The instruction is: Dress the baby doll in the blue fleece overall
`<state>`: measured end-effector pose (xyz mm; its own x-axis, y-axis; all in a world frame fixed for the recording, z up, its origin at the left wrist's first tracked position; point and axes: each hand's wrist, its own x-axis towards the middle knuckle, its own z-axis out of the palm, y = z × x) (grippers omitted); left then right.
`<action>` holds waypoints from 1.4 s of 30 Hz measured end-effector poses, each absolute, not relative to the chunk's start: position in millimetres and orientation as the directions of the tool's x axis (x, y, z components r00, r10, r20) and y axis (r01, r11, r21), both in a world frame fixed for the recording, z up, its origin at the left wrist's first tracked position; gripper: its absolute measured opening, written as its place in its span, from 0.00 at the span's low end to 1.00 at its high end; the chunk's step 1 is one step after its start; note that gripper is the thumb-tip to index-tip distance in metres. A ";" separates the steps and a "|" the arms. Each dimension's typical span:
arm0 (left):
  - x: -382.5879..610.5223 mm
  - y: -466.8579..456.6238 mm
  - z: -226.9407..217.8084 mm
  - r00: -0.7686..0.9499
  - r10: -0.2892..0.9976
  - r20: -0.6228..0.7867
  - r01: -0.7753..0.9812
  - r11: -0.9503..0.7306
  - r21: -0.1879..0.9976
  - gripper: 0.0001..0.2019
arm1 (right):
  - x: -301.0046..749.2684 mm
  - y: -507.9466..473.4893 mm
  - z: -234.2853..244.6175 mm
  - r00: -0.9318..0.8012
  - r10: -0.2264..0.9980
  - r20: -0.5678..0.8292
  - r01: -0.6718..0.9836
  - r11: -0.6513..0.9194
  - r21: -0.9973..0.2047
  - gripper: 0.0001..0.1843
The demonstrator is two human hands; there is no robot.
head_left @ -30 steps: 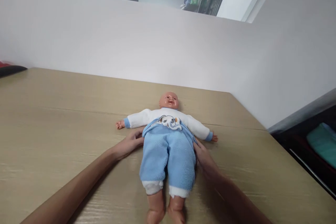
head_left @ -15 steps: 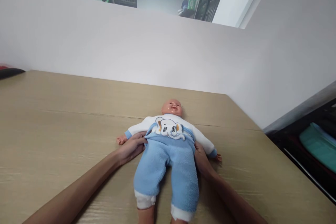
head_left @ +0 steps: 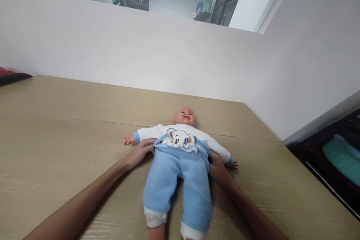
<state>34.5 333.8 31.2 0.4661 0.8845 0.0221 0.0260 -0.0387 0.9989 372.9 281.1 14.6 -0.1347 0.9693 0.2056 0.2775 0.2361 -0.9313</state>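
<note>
Keeping both sides level is probably helping: left hand is grasping the blue trousers, right hand's grip I cannot tell, and the doll is lying head toward the surface's far edge.

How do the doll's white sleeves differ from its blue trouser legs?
The white sleeves end in blue cuffs; the blue trouser legs end in white hems. The sleeves spread sideways, while the trouser legs point toward the picture's bottom. Both clothe the doll.
</note>
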 end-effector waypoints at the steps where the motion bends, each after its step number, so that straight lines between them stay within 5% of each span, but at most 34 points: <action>1: 36.6 335.9 28.6 0.438 0.899 0.021 0.009 -0.028 1.000 0.15 | 371.0 282.6 12.6 -0.091 0.971 0.222 0.284 0.239 -0.929 0.18; 12: 53.0 332.7 27.0 0.403 0.913 0.062 -0.416 0.122 0.901 0.10 | 364.3 291.3 5.6 0.120 0.971 0.207 0.144 0.189 -0.971 0.21; 19: 55.0 329.7 39.2 0.217 0.970 0.108 -0.366 -0.022 0.930 0.15 | 383.0 295.4 15.2 0.270 0.952 0.141 0.064 0.128 -0.990 0.12; 23: 62.5 325.8 38.4 0.089 0.974 0.206 -0.250 -0.179 0.952 0.15 | 366.4 301.4 51.4 0.347 0.884 0.314 0.216 0.250 -0.944 0.12; 27: 63.9 319.7 36.8 0.042 0.958 0.283 -0.177 -0.272 0.946 0.16 | 314.2 335.8 114.1 -0.133 0.872 0.471 0.467 0.474 -0.746 0.08; 30: 61.3 314.5 35.4 0.049 0.921 0.386 -0.096 -0.380 0.920 0.14 | 262.6 383.8 143.9 -0.567 0.758 0.323 0.491 0.626 -0.606 0.09; 33: 59.3 310.7 33.1 0.097 0.869 0.486 -0.005 -0.488 0.873 0.13 | 212.0 430.6 138.5 -0.869 0.492 0.064 0.422 0.801 -0.424 0.17; 37: 60.6 309.6 27.4 0.083 0.889 0.451 0.038 -0.455 0.890 0.13 | 167.9 457.7 108.6 -0.943 0.307 -0.129 0.332 0.894 -0.302 0.21; 42: 62.2 312.0 19.1 0.029 0.883 0.468 0.073 -0.469 0.880 0.14 | 181.7 457.5 112.2 -0.928 0.372 0.010 0.342 0.865 -0.368 0.23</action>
<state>62.2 312.0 19.1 0.0294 0.8830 0.4685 0.0734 -0.4693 0.8800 181.7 457.5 112.2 -0.9284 0.3715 0.0100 0.3420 0.8647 -0.3678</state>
